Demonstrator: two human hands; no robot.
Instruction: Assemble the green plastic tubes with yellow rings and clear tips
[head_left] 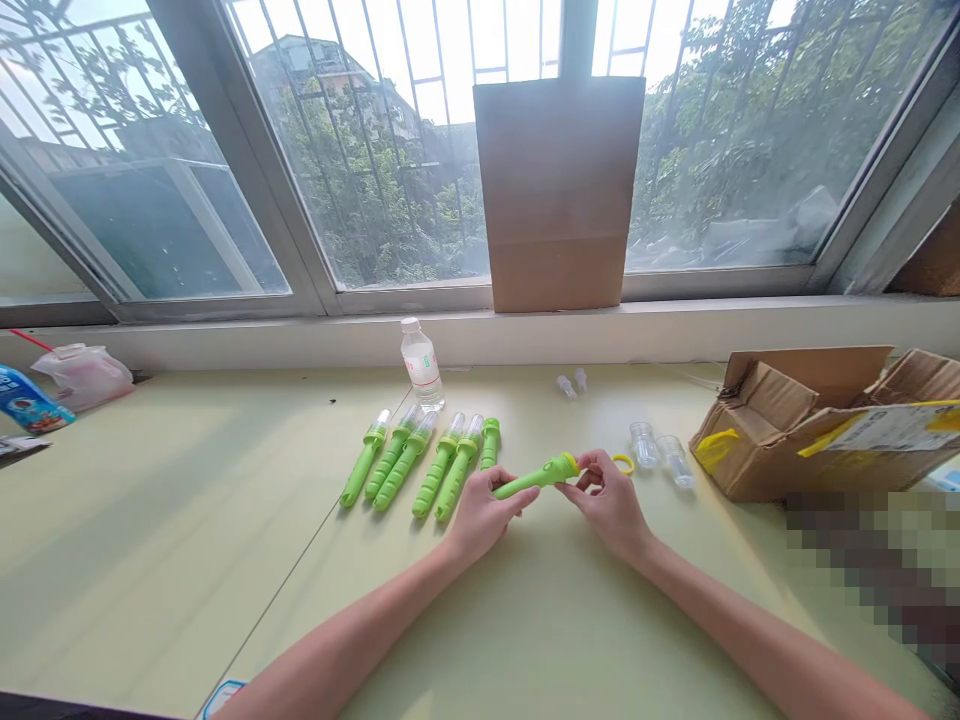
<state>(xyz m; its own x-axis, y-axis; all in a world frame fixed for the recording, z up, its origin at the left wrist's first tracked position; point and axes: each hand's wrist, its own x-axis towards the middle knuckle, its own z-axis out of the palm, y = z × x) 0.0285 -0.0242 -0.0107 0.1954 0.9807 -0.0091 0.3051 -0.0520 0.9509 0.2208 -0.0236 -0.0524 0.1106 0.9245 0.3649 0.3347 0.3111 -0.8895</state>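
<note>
A green plastic handle (536, 479) with a yellow ring (570, 464) at its wider end lies almost level above the table. My left hand (484, 515) is closed around its narrow end, thumb along the side. At the ringed end, my right hand (611, 505) has its fingers curled in, thumb and fingertips against the head. Just behind the right fingers is a loose yellow ring (623, 464) on the table. Left of my hands lie several similar green handles with clear caps (405, 460), and one green handle without a clear cap (490, 443).
Two clear plastic cups (660, 452) lie at the right, beside an open cardboard box (795, 455). Two small clear pieces (573, 383) lie farther back. A water bottle (422, 365) stands behind the handles. A cardboard sheet (559, 195) leans on the window; a plastic bag (86, 375) sits far left.
</note>
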